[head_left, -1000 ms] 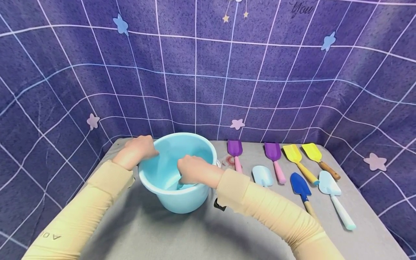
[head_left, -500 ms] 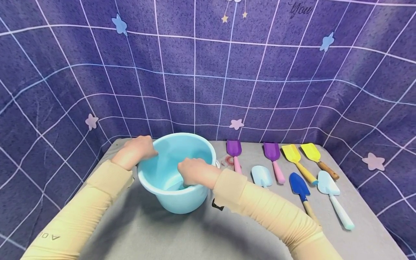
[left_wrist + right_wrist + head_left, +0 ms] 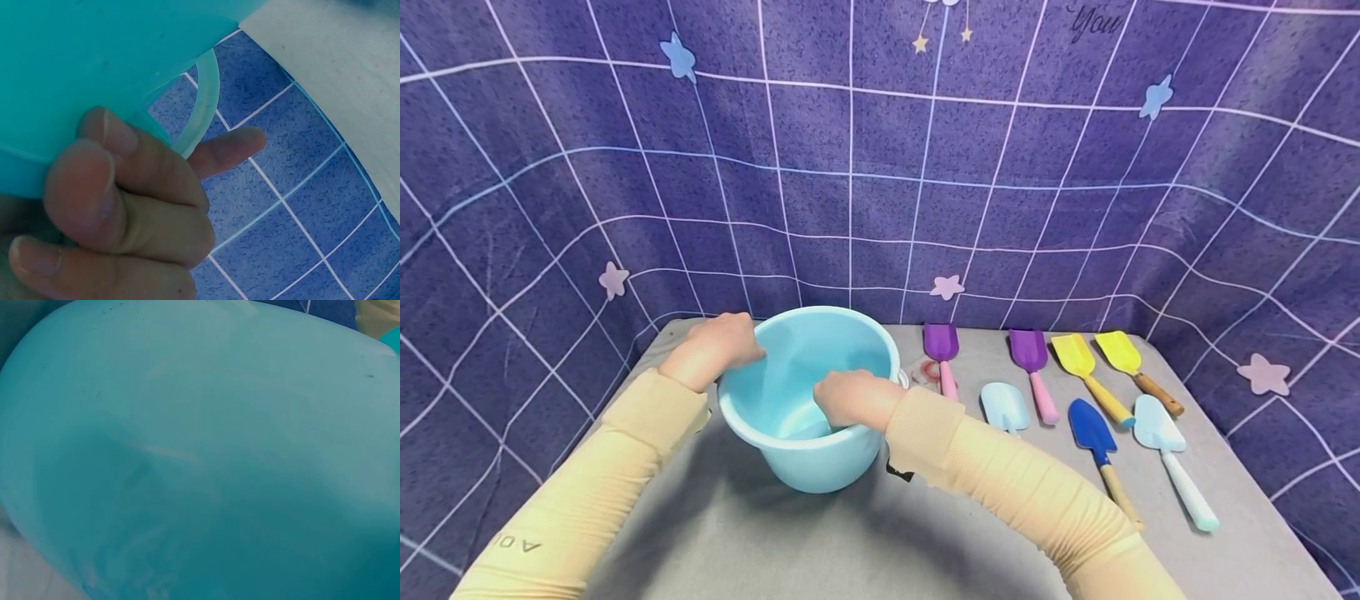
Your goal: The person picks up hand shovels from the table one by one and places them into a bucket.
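A light blue bucket (image 3: 827, 462) stands upright on the grey tabletop, left of the middle in the head view. My left hand (image 3: 721, 340) grips its left rim; in the left wrist view several fingers (image 3: 144, 187) curl at the bucket wall beside a pale curved handle part (image 3: 206, 94), with one finger extended. My right hand (image 3: 853, 398) reaches over the front right rim into the bucket, its fingers curled. What lies under that hand is hidden, so I cannot tell whether it holds anything. Only the bucket's wall (image 3: 200, 425) fills most of the right wrist view.
To the right lie purple scoops (image 3: 1028, 350), yellow scoops (image 3: 1077, 354), a blue trowel (image 3: 1092, 425), a white trowel (image 3: 1159, 423) and a pale blue blade (image 3: 1004, 405) partly behind my right sleeve. A purple gridded curtain (image 3: 880, 208) hangs behind the table.
My right hand has shifted slightly right and lower inside the bucket. A light blue piece seen below it a second ago is now mostly hidden. The left hand stays on the rim.
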Tool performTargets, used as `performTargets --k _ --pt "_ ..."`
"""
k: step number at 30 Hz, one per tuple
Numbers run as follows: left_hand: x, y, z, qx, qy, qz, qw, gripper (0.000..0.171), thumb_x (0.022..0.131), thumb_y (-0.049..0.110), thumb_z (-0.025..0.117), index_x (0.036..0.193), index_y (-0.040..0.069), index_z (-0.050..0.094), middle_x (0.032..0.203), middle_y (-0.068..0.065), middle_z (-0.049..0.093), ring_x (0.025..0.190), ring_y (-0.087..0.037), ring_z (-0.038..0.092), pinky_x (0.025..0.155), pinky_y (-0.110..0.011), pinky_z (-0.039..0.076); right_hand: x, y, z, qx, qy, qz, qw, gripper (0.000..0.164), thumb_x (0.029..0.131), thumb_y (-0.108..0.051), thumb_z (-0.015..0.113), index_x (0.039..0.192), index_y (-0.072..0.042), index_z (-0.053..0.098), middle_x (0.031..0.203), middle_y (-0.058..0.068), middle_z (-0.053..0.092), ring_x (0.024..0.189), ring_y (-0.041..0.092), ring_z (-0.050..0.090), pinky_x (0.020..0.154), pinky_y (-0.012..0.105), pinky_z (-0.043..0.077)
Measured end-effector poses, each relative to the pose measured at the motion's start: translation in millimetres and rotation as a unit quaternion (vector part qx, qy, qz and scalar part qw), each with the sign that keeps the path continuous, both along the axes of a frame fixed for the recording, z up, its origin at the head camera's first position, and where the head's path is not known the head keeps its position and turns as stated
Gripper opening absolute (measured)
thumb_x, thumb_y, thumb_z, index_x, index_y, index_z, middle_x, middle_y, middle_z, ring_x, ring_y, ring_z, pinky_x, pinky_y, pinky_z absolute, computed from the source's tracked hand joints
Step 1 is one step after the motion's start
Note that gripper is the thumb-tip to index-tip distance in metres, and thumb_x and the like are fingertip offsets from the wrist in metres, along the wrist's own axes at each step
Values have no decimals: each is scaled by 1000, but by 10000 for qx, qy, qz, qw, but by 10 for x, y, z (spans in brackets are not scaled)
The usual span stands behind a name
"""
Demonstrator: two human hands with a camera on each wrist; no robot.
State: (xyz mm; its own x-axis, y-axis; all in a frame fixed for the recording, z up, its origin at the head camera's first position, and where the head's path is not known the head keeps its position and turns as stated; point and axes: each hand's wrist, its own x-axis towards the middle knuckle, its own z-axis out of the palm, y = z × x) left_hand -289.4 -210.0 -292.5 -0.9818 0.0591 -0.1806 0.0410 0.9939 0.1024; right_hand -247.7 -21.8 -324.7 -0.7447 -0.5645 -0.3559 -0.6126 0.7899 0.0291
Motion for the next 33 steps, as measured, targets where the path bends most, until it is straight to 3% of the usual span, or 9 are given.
performTargets --k 10,14,18,24,33 --pt "-8 -2 -11 -33 -45 -9 10000 19 80 25 56 78 6 54 82 -13 57 73 -27 57 60 -43 45 16 -21 9 239 31 -132 9996 11 92 -13 55 101 -15 62 89 1 58 77 14 52 66 32 45" --pt "-8 9 -11 21 -61 -2 10000 20 81 25 57 82 5 56 83 -13 57 73 -27 56 60 -41 45 6 -8 15 275 87 -160 9995 9 93 -15 54 96 -15 62 84 0 57 74 15 52 66 33 45" --pt "3 14 -8 43 -82 3 10000 22 82 25 57 85 4 57 81 -13 57 71 -26 56 59 -40 45 0 9 46 136 119 -59 9998 6 88 -18 61 93 -15 63 78 -1 57 71 14 53 65 34 48" --pt "16 13 2 20 -81 26 10000 22 82 25 57 83 3 57 84 -14 58 73 -27 57 60 -41 45 41 49 147 -132 348 75 9993 19 80 -25 72 93 -14 63 79 -2 59 71 13 54 63 35 49" --pt "31 6 8 67 10 0 10000 20 80 24 57 82 4 58 80 -13 58 71 -26 56 58 -40 44 124 183 390 -433 405 191 9981 17 82 -29 70 89 -14 63 82 -5 61 70 11 56 63 33 49"
